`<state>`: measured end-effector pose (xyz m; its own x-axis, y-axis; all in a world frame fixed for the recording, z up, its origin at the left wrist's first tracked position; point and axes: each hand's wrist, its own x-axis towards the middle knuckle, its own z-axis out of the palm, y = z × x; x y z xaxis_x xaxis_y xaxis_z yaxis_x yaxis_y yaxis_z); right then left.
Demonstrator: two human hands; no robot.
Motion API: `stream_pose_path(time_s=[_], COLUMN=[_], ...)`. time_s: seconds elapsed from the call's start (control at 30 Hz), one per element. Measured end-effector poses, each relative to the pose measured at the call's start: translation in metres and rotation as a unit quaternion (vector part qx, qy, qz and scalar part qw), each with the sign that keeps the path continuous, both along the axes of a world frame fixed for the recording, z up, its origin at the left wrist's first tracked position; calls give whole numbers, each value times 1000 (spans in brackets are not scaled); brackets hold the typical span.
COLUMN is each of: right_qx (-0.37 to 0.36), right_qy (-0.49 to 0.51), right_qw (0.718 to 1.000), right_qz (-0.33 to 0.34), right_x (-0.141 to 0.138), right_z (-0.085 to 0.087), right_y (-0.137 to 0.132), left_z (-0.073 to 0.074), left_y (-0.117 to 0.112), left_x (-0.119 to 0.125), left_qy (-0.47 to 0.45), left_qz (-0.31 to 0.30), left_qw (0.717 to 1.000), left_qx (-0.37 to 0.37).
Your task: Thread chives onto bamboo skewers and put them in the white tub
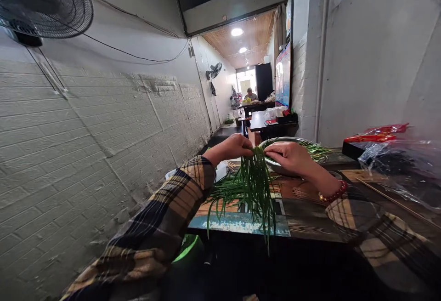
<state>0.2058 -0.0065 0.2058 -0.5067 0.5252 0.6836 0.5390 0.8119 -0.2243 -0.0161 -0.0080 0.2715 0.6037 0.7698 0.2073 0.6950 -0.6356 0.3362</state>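
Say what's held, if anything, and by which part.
Greens, by their upper end, in the left hand; the rest hangs down. The right hand is at that end too; whether it grips any can't be told.

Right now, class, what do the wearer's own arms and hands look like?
The left hand and right hand are gloveless. The left sleeve and right sleeve are plaid: tan and dark blocks, thin pale lines. A red beaded bracelet with gold-coloured detail circles the right wrist.

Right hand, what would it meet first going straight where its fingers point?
The right hand would probably meet the hanging green leaves first, with the left hand just beyond; exact depth is unclear.
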Motion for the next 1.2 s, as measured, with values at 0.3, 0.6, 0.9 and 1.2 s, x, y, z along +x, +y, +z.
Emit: stream_pose_path(time_s=[0.3,0.6,0.9,1.2], right_qx=[-15,-26,-25,-44], right_qy=[18,40,34,35], right_qw=[1000,999,999,998], right_qz=[3,21,27,32], right_x=[9,5,3,10], right_z=[-10,-2,-10,-12], right_y=[1,2,1,-3], left_z=[-12,6,-4,-12], left_y=[6,0,-6,-3], left_x=[8,-8,-7,0], left_qy=[-35,-53,-3,-35], left_qz=[-21,5,37,13], left_qw=[999,998,999,999], left_qx=[-24,-40,5,-9])
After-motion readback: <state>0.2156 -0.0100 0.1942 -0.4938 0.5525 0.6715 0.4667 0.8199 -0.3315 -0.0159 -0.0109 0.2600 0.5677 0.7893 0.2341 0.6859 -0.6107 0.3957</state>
